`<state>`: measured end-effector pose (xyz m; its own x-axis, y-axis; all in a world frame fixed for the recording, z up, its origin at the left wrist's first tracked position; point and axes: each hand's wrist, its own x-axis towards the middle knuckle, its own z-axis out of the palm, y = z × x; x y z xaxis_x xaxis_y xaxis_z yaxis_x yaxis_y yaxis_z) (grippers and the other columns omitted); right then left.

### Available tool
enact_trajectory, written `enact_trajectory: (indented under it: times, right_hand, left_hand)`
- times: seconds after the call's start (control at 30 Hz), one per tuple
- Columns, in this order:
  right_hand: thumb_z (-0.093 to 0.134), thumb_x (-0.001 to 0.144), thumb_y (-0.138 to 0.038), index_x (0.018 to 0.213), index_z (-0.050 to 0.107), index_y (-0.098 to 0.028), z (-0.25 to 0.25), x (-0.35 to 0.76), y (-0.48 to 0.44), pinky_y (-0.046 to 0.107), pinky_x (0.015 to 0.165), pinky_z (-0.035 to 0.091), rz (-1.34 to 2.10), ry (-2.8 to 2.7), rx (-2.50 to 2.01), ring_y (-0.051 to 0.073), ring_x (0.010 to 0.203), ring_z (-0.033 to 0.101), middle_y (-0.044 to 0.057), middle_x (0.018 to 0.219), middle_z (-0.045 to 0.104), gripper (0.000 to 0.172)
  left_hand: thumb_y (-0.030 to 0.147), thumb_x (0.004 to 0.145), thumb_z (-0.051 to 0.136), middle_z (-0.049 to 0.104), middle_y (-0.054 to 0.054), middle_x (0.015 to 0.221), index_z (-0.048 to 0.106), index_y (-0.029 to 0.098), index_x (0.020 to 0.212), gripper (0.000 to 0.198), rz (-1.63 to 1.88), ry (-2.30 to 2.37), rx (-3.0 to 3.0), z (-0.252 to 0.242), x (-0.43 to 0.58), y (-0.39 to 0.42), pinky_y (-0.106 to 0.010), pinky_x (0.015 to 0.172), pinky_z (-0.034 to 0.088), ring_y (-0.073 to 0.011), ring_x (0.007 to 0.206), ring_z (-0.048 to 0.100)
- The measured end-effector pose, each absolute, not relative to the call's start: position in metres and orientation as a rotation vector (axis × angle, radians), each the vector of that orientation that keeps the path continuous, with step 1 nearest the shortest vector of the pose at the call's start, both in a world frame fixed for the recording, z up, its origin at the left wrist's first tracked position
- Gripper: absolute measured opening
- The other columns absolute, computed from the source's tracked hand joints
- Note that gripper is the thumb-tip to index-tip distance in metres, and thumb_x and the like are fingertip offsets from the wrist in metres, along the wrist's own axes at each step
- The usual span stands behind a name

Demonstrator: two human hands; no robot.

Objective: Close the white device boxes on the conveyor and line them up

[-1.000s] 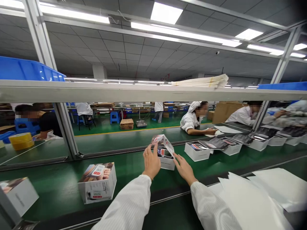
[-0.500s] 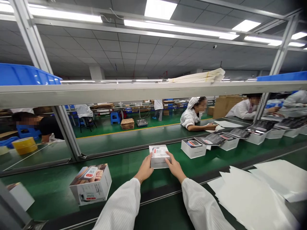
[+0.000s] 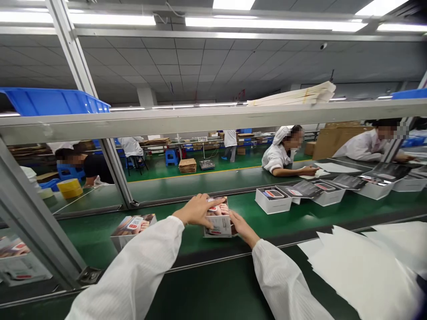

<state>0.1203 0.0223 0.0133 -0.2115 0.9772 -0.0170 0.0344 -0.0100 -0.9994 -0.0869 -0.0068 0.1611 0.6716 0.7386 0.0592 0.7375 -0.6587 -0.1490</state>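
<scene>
A small printed carton box (image 3: 220, 224) stands on the green conveyor belt in front of me, with a picture of fingers and a device on its top. My left hand (image 3: 197, 210) lies across its top left, fingers spread over the top edge and thumb on the front side. My right hand (image 3: 244, 228) presses against its right side, fingers along the edge. Some of the right fingers are hidden behind the box. To the left, partly behind my left sleeve, is another closed carton box (image 3: 128, 224) of the same print.
Open white boxes (image 3: 272, 204) with contents and raised dark lids line the belt at right. White paper sheets (image 3: 363, 266) lie at front right. A metal post (image 3: 36, 213) rises at left; a shelf beam (image 3: 213, 122) crosses ahead. A co-worker (image 3: 283, 151) sits beyond the belt.
The held box has been turned: its white text-covered top has given way to the picture side. My left hand has moved from the left side over the top. The view has shifted left.
</scene>
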Motion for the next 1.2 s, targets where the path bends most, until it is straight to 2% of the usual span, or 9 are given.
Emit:
enact_trajectory:
  times: [0.17, 0.5, 0.63, 0.73, 0.8, 0.87, 0.97, 1.07, 1.2]
  right_hand:
    - [0.054, 0.085, -0.047, 0.127, 0.059, -0.024, 0.015, 0.131, -0.004, 0.031, 0.072, 0.052, 1.004, -1.63, -1.219, 0.017, 0.068, 0.069, 0.004, 0.096, 0.071, 0.048]
    - [0.056, 0.082, -0.058, 0.104, 0.072, -0.022, -0.026, 0.154, -0.071, 0.036, 0.079, 0.057, 0.871, -1.526, -1.138, 0.024, 0.079, 0.071, 0.009, 0.095, 0.075, 0.045]
    - [0.058, 0.08, -0.06, 0.101, 0.074, -0.023, -0.026, 0.154, -0.076, 0.037, 0.079, 0.057, 0.889, -1.492, -1.157, 0.025, 0.078, 0.071, 0.009, 0.094, 0.075, 0.046]
    - [0.058, 0.08, -0.06, 0.1, 0.074, -0.023, -0.025, 0.153, -0.077, 0.037, 0.078, 0.057, 0.904, -1.463, -1.153, 0.026, 0.078, 0.07, 0.009, 0.093, 0.075, 0.045]
    - [0.059, 0.08, -0.059, 0.1, 0.074, -0.022, -0.025, 0.151, -0.076, 0.037, 0.078, 0.057, 0.913, -1.447, -1.135, 0.025, 0.077, 0.07, 0.009, 0.092, 0.075, 0.045]
    - [0.059, 0.081, -0.057, 0.099, 0.074, -0.021, -0.026, 0.151, -0.075, 0.036, 0.077, 0.056, 0.91, -1.434, -1.118, 0.024, 0.076, 0.069, 0.009, 0.091, 0.075, 0.043]
    - [0.06, 0.082, -0.056, 0.098, 0.074, -0.021, -0.028, 0.153, -0.074, 0.036, 0.075, 0.055, 0.892, -1.418, -1.128, 0.023, 0.071, 0.068, 0.008, 0.09, 0.074, 0.041]
    - [0.059, 0.083, -0.056, 0.098, 0.074, -0.021, -0.029, 0.157, -0.074, 0.034, 0.071, 0.054, 0.895, -1.405, -1.151, 0.022, 0.068, 0.067, 0.008, 0.088, 0.074, 0.041]
    - [0.059, 0.083, -0.054, 0.095, 0.074, -0.02, -0.025, 0.157, -0.076, 0.034, 0.07, 0.054, 0.907, -1.429, -1.152, 0.022, 0.068, 0.067, 0.008, 0.085, 0.074, 0.039]
  left_hand:
    - [0.059, 0.066, 0.079, 0.049, -0.012, 0.119, 0.019, 0.041, 0.154, 0.108, 0.209, -1.392, -2.651, 0.158, -0.141, -0.02, -0.041, 0.086, 0.043, -0.0355, 0.105, 0.05]
    - [0.062, 0.074, 0.071, 0.047, -0.01, 0.13, 0.014, 0.041, 0.154, 0.101, 0.15, -1.632, -2.741, 0.144, -0.204, -0.043, -0.044, 0.095, 0.042, -0.0336, 0.112, 0.049]
    - [0.057, 0.066, 0.081, 0.032, -0.011, 0.152, 0.025, 0.041, 0.152, 0.104, -0.025, -1.605, -2.599, 0.14, -0.197, -0.061, -0.062, 0.11, 0.02, -0.0438, 0.138, 0.028]
    - [0.047, 0.069, 0.083, 0.014, -0.007, 0.162, 0.028, 0.041, 0.151, 0.099, -0.349, -1.454, -2.51, 0.116, -0.165, -0.089, -0.066, 0.113, 0.007, -0.0436, 0.146, 0.008]
    - [0.042, 0.077, 0.078, 0.01, -0.007, 0.163, 0.026, 0.041, 0.152, 0.091, -0.488, -1.301, -2.568, 0.08, -0.134, -0.107, -0.066, 0.113, 0.014, -0.042, 0.146, 0.01]
    - [0.048, 0.079, 0.077, 0.017, -0.008, 0.162, 0.025, 0.041, 0.152, 0.09, -0.508, -1.097, -2.693, 0.033, -0.103, -0.117, -0.063, 0.112, 0.025, -0.0408, 0.145, 0.021]
    - [0.043, 0.094, 0.062, 0.048, -0.004, 0.147, 0.032, 0.049, 0.147, 0.061, -0.587, -0.904, -2.682, -0.035, -0.066, -0.116, -0.045, 0.104, 0.047, -0.0283, 0.132, 0.048]
    - [0.042, 0.099, 0.053, 0.06, -0.004, 0.135, 0.039, 0.045, 0.145, 0.048, -0.598, -0.874, -2.625, -0.067, -0.049, -0.108, -0.04, 0.101, 0.05, -0.0252, 0.124, 0.057]
    - [0.052, 0.098, 0.05, 0.056, -0.006, 0.139, 0.039, 0.041, 0.146, 0.051, -0.513, -0.766, -2.614, -0.06, -0.053, -0.105, -0.039, 0.101, 0.051, -0.026, 0.127, 0.055]
